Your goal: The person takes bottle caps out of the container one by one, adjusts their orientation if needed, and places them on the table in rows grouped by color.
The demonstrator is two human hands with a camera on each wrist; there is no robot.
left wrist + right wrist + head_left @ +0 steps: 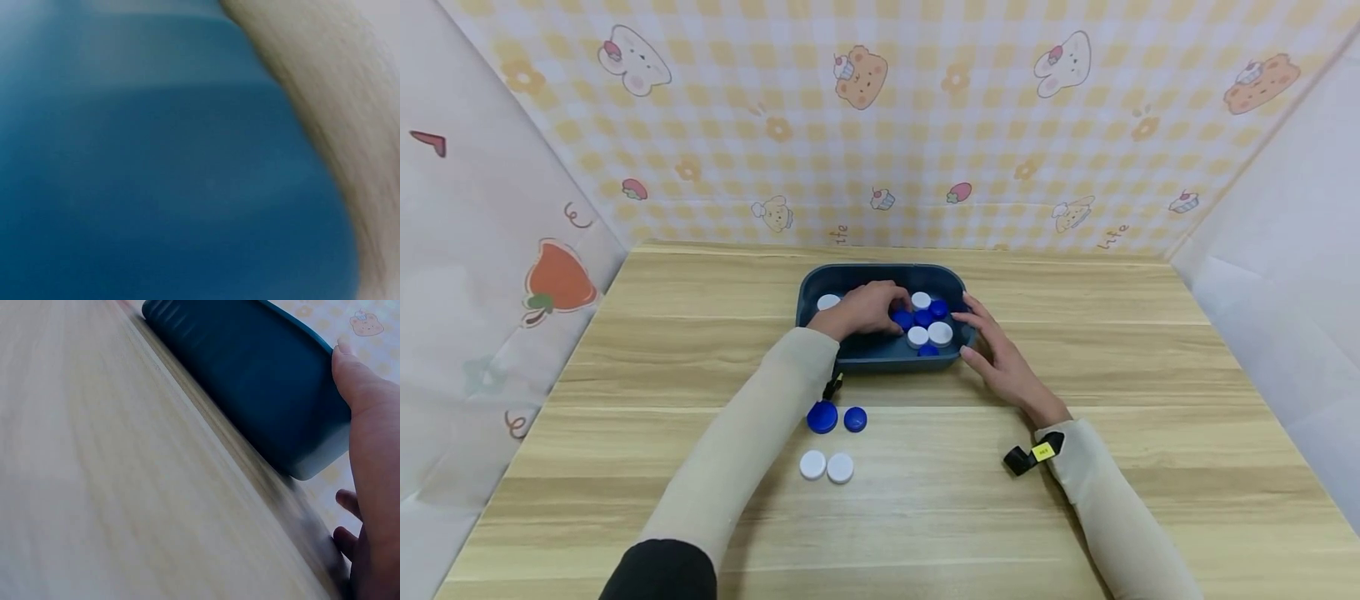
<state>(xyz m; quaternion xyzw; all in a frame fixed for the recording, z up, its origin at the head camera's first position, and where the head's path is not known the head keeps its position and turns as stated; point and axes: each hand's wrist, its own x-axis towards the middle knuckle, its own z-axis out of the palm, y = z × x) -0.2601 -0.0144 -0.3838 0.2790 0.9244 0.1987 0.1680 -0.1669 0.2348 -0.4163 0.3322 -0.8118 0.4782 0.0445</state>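
Note:
A dark blue-green plastic bin [887, 364] holds several white and blue bottle caps. My left hand [868, 307] reaches down into it, and its thumb and forefinger pinch a blue cap [903, 320]. Next to those fingertips lie more blue caps and white caps, one of them a white cap [940, 334]. At the bin's right end, my right hand [1009, 371] touches the rim with spread fingers, its thumb at the front corner. The right wrist view shows that thumb [359, 381] against the bin's edge. A blurred blue surface and a pale sleeve fill the left wrist view.
In front of the bin, a large blue cap [822, 417] and a smaller blue cap [855, 419] lie on the wooden table [1150, 358]. Nearer to me are two white caps, the left white cap [812, 465] close beside the other. A patterned cloth [925, 125] hangs behind.

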